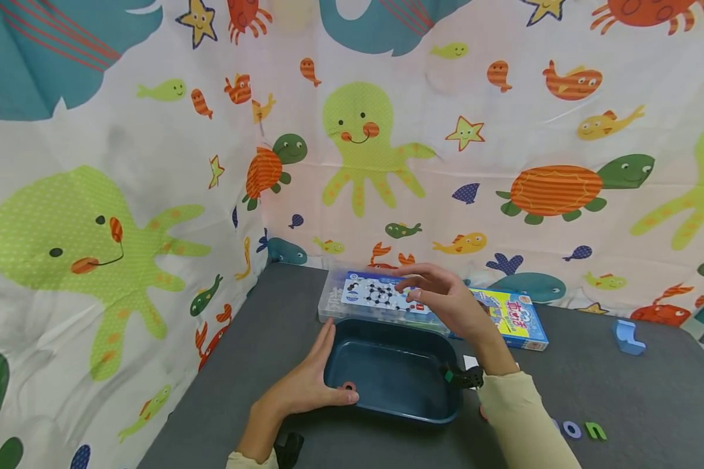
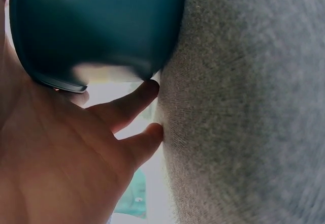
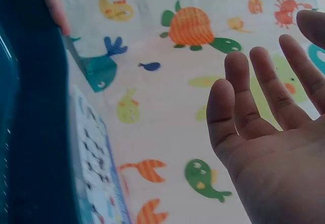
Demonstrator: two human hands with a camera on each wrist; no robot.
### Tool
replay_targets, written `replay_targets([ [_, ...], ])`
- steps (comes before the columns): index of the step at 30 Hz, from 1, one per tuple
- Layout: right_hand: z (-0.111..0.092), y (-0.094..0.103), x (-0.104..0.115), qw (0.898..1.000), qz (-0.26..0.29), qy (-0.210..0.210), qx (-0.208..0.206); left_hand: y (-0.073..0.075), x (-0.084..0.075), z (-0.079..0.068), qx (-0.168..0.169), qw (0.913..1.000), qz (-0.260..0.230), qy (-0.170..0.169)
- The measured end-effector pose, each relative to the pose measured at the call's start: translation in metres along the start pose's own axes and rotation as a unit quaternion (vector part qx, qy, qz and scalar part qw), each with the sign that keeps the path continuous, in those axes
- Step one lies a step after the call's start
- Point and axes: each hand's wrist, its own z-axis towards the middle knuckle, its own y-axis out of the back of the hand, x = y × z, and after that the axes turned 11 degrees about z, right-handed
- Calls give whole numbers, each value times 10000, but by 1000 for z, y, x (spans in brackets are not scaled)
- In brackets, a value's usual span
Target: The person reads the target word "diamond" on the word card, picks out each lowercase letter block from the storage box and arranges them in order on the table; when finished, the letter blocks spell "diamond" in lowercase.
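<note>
A dark blue-green plastic tray (image 1: 396, 371) lies on the grey table. My left hand (image 1: 305, 384) rests against its left side, fingers straight along the outside and thumb by the near corner. In the left wrist view, two fingertips (image 2: 147, 89) reach down to the table beside the tray. A small reddish ring-shaped piece (image 1: 349, 386) shows at that corner, next to the thumb. My right hand (image 1: 446, 299) hovers over the tray's far right side, its fingers loosely bent with nothing in them. In the right wrist view its fingers are spread apart.
Behind the tray stands a clear plastic case (image 1: 331, 301) with a molecule-picture label. To its right lies a blue and yellow box (image 1: 513, 319). A light blue chair-shaped block (image 1: 628, 337), a purple letter o (image 1: 572, 429) and a green letter n (image 1: 595, 430) lie at right.
</note>
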Motion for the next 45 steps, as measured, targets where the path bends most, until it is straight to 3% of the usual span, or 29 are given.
replay_targets([
  [7, 13, -12, -27, 9981, 466, -125, 372, 0, 1, 1, -3, 10000, 10, 22],
  [14, 18, -23, -48, 9919, 574, -926, 654, 0, 2, 1, 9, 10000, -20, 7],
  [19, 18, -24, -61, 9885, 711, -1109, 741, -1, 2, 2, 37, 10000, -41, -63],
  [23, 18, -25, -69, 9817, 779, -1364, 1080, -1, 4, 2, 38, 10000, -34, -53],
  [28, 22, -31, -77, 9663, 431, -1870, 1718, 1, 2, 0, -5, 10000, -50, -23],
  [33, 21, -41, -87, 9428, -152, -2508, 2190, 2, 2, 0, 5, 9999, -40, -117],
  [40, 20, -53, -101, 9164, -81, -3082, 2552, 2, 5, 2, -6, 9998, 29, -202],
  [45, 20, -59, -108, 9060, -46, -3277, 2680, 3, 4, 1, 17, 9997, 24, -252],
])
